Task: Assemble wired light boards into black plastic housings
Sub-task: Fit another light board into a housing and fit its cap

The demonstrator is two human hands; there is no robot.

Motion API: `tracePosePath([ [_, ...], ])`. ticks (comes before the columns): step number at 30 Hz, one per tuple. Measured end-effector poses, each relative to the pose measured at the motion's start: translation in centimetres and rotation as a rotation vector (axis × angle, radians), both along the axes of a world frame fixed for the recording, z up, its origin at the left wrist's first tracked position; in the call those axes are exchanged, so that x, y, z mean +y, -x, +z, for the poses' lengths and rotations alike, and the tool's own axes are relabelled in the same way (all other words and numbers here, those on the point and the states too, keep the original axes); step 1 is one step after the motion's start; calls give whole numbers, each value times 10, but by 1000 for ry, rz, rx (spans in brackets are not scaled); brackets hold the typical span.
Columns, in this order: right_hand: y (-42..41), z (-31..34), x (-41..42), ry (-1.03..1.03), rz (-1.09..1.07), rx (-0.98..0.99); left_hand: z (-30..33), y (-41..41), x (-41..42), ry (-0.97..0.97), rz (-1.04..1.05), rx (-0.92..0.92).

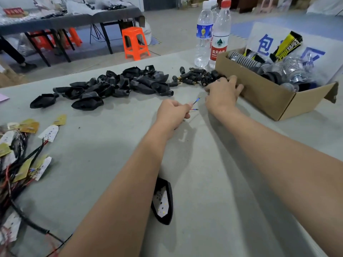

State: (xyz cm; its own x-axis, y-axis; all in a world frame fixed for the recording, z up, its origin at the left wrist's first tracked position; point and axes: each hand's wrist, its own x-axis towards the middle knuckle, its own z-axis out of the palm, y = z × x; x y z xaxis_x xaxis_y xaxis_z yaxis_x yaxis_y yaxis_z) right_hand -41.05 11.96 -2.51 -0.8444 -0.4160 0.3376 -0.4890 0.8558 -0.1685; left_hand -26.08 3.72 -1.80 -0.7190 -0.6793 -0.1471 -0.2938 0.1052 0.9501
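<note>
My left hand (172,113) is curled around thin wires (194,104) whose blue-tipped ends poke out to the right. A black housing with a white light board inside (163,201) lies on the table under my left forearm. My right hand (223,91) reaches into a small pile of black connectors with brass ends (194,76) beside the cardboard box; its fingertips are among them and I cannot tell whether they hold one. A heap of empty black housings (111,86) lies across the middle of the table. Wired light boards (27,156) are piled at the left edge.
A cardboard box (269,101) of bagged metal lamp parts stands at the right. Two water bottles (213,34) stand behind the connectors. Beyond the grey table (213,182) are an orange stool (135,43) and another work table.
</note>
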Motion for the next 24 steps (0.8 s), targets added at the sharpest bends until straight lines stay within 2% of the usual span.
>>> tracePosePath([
  [4,-12,9,16,181,54,-29,3,-21,-6,-149,-4,72],
  [8,-40,20,22,243,116,-84,7,-57,-14,-83,80,61],
  [10,-60,21,20,353,167,-174,7,-79,-17,-109,124,115],
  [12,-88,19,15,612,225,-409,5,-101,-17,-152,155,152],
  [15,-136,11,5,1053,337,-919,3,-134,-16,-167,202,174],
  [18,-173,2,-4,1262,367,-1169,-1,-164,-15,-165,236,218],
  [20,-190,-3,-6,1327,383,-1169,-6,-180,-14,-129,275,219],
  [24,-207,-6,-6,1276,456,-1037,-13,-194,-9,-68,331,238],
])
